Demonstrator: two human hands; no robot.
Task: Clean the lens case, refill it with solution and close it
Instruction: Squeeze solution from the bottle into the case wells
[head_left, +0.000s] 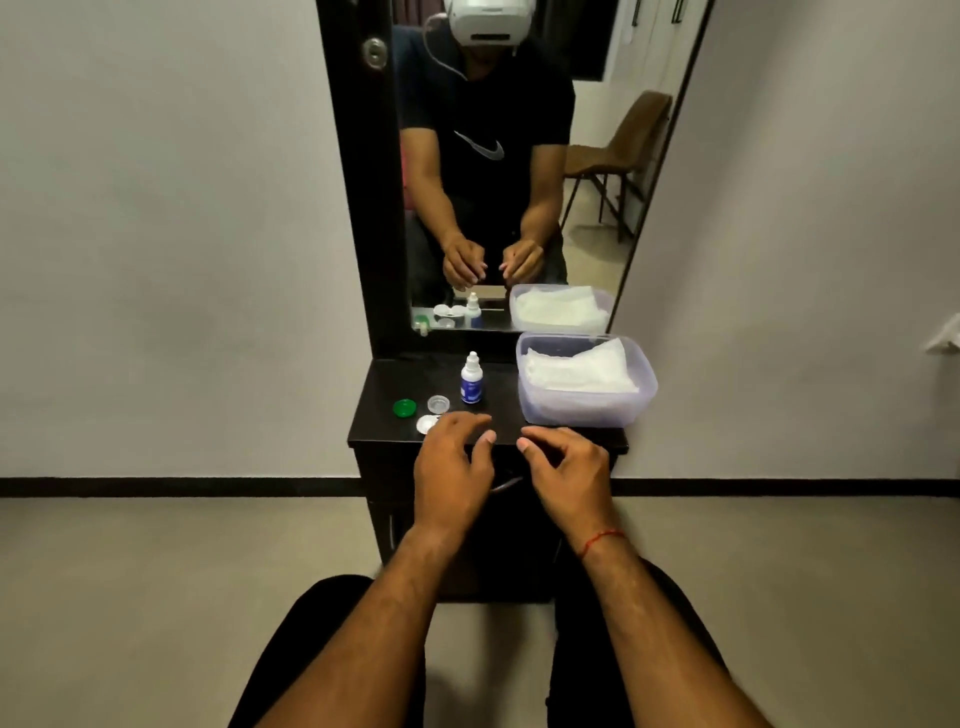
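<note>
On the black dresser top (506, 410) lie a green cap (404, 407), a clear round cap (438, 403) and, closer to me, the white lens case (427, 424), partly hidden behind my left fingers. A small white solution bottle with a blue label (471, 378) stands upright behind them. My left hand (453, 467) hovers over the front edge with relaxed spread fingers, its fingertips right beside the case. My right hand (569, 467) hangs next to it, fingers loosely curled, holding nothing.
A translucent plastic tub (587, 408) filled with white tissues (576, 371) sits at the right of the dresser top. A tall mirror (498, 171) rises behind it, reflecting a person and a chair. White walls stand on both sides.
</note>
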